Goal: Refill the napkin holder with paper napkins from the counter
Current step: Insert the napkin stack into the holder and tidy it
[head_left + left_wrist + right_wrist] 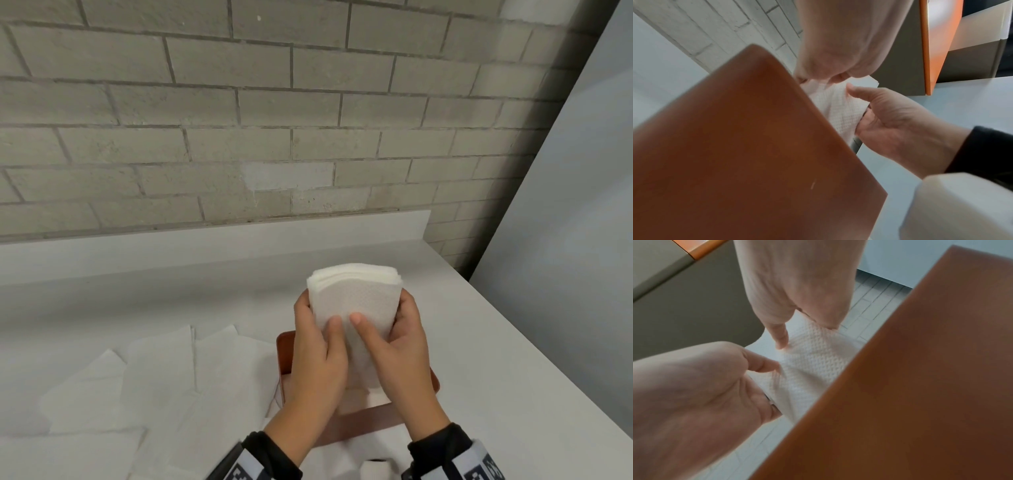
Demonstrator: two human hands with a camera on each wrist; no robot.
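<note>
White loose napkins (144, 383) spread flat on the counter (479, 342) at left. Further right, left hand (317, 356) and right hand (397, 346) both clasping a stack of napkins (356, 294), thumbs on its face, upright over the brown napkin holder (284, 346). Likely light, soft, floppy, prone to fanning; best gripped by both side edges. No readable brand or writing.

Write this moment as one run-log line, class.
left hand: grips napkin stack | right hand: grips same stack | stack: upright, over brown holder | loose napkins: on counter, left
</note>
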